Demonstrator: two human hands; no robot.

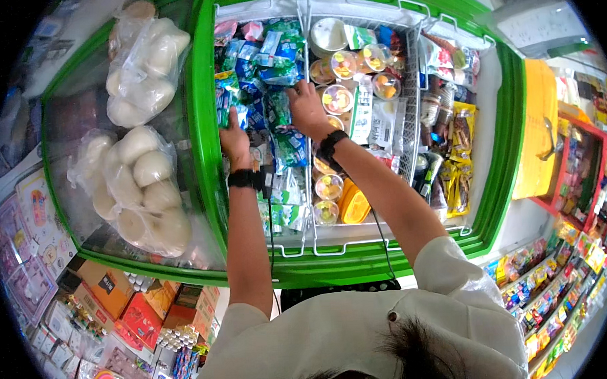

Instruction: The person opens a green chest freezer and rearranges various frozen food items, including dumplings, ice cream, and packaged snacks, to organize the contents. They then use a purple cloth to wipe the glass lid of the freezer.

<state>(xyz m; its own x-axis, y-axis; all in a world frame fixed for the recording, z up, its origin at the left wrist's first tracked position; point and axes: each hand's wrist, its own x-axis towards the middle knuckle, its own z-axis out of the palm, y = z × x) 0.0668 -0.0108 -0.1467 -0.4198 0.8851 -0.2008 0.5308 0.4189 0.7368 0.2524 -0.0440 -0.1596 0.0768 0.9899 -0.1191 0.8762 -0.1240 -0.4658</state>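
Observation:
Both my hands reach into an open chest freezer with a green frame point(207, 143). My left hand point(235, 141) is at the left side of the left wire basket, its thumb against blue-and-green wrapped packets point(226, 99). Over the right side of that basket, my right hand point(307, 105) has its fingers curled at blue and teal packets point(278, 107); whether it grips one is hard to tell. Clear-lidded cups point(337, 99) with yellow and pink contents stand just right of it, in the middle basket. Both wrists wear black bands with cables.
Bags of round white buns point(153, 170) lie on the glass lid point(188, 113) at left. White wire basket rims point(311, 189) divide the freezer. Yellow packets point(462, 152) fill its right part. A yellow box point(532, 128) stands beyond, snack shelves point(552, 300) lower right, cartons point(139, 318) lower left.

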